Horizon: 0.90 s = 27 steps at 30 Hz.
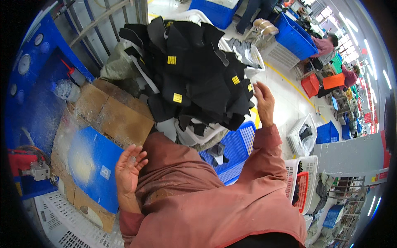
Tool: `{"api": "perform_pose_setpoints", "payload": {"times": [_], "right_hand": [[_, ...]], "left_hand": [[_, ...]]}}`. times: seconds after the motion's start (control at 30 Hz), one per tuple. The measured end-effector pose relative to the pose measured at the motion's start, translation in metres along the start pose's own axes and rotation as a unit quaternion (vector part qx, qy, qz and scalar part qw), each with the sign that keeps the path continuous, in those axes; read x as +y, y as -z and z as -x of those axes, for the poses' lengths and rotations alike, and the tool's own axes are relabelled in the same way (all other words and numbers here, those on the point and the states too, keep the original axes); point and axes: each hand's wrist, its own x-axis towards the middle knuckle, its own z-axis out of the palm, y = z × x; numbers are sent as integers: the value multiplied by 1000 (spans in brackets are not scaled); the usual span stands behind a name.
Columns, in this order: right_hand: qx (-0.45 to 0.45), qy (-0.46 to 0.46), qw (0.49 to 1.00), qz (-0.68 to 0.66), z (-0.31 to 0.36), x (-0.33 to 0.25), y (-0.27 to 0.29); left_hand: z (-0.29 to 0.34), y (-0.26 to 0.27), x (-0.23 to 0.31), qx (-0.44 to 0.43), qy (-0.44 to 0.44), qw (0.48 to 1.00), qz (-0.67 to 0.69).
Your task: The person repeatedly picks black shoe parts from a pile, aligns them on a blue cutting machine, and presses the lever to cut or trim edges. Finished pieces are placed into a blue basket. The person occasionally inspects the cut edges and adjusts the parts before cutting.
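Observation:
A big heap of black fabric pieces (198, 66), several with yellow labels, rises in front of me out of a white basket (206, 138). My right hand (265, 101) is at the heap's right edge, fingers stretched and slightly apart, with nothing visible in it. Whether its fingertips touch the cloth I cannot tell. Over the right edge of a blue board (93, 165), my left hand (129, 167) is palm up with loosely bent, separated fingers, and no piece shows in it. The board lies on brown cardboard (120, 120).
At left stands a blue machine (25, 103) with gauges, a plastic bottle (68, 91) and a red-tipped bottle (74, 73) beside it. A blue basket (235, 161) sits below the heap. White crates (303, 134) stand to my right. Other people work at the far right.

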Motion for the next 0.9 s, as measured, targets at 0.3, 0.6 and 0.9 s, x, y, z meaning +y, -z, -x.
{"api": "perform_pose_setpoints", "payload": {"times": [0.3, 0.6, 0.9], "right_hand": [[-68, 232, 937, 252, -111, -66, -143], [-49, 136, 989, -16, -63, -176, -133], [-215, 118, 966, -80, 101, -205, -228]], "left_hand": [[16, 7, -4, 44, 10, 999, -13], [-11, -20, 16, -23, -30, 995, -96], [-17, -28, 43, -31, -83, 995, 44]]}}
